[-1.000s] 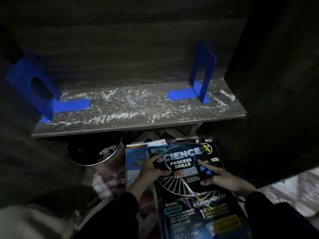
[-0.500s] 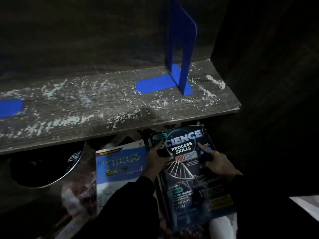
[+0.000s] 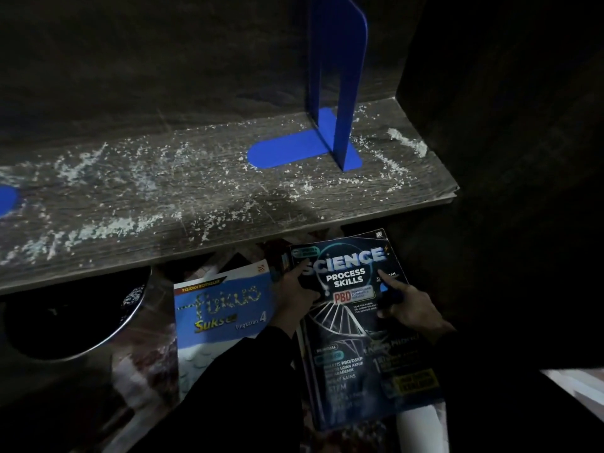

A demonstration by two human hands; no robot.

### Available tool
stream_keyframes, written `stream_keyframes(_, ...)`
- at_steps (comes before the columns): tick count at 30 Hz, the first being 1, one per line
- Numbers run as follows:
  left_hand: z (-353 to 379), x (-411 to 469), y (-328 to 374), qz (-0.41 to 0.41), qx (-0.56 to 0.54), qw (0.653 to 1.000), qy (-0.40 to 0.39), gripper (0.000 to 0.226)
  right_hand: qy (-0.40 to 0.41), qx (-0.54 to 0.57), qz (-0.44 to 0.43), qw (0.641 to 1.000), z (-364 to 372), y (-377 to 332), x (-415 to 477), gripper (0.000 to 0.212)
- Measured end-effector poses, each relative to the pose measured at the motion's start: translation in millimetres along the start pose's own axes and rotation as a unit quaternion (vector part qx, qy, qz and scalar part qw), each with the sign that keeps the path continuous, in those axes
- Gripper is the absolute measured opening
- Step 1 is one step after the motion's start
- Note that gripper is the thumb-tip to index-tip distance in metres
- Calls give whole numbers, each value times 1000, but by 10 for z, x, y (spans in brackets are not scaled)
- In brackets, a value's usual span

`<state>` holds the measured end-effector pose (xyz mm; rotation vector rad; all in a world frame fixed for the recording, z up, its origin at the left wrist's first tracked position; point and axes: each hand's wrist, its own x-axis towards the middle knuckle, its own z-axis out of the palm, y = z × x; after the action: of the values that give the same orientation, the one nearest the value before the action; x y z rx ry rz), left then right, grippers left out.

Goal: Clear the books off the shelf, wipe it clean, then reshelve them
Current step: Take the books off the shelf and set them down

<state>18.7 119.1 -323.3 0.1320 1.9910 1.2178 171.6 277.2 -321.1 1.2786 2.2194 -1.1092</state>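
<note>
The wooden shelf (image 3: 202,197) holds no books and is strewn with white dust and crumbs. A blue bookend (image 3: 336,93) stands at its right end. Below the shelf, on the floor, a dark "Science Process Skills" book (image 3: 356,364) tops a stack. My left hand (image 3: 299,291) grips its upper left edge, thumb on the cover. My right hand (image 3: 407,305) grips the right side, index finger pressed on the cover. A blue "Fokus Sukses" book (image 3: 219,312) lies to the left.
A round metal bin (image 3: 75,318) with a dark inside stands under the shelf at left. A second blue bookend base (image 3: 6,199) shows at the left edge. A dark wall (image 3: 523,158) closes the right side. A patterned floor lies beneath the books.
The view has moved closer and to the right, so the left bookend has left the frame. Both hands stay on the science book, which has shifted slightly up toward the shelf edge.
</note>
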Motion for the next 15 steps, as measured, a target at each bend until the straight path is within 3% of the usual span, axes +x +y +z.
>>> stream_keyframes(5, -49, -38, -68, 52, 215, 974, 42, 69, -2, -7, 8, 1000, 4, -56, -30, 89)
stream_keyframes(12, -13, -11, -120, 56, 198, 978, 43, 71, 12, -52, 42, 998, 15, -188, -133, 80)
stream_keyframes(15, 9, 12, -133, 58, 225, 972, 45, 69, 34, -133, 66, 988, 38, -298, -145, 69)
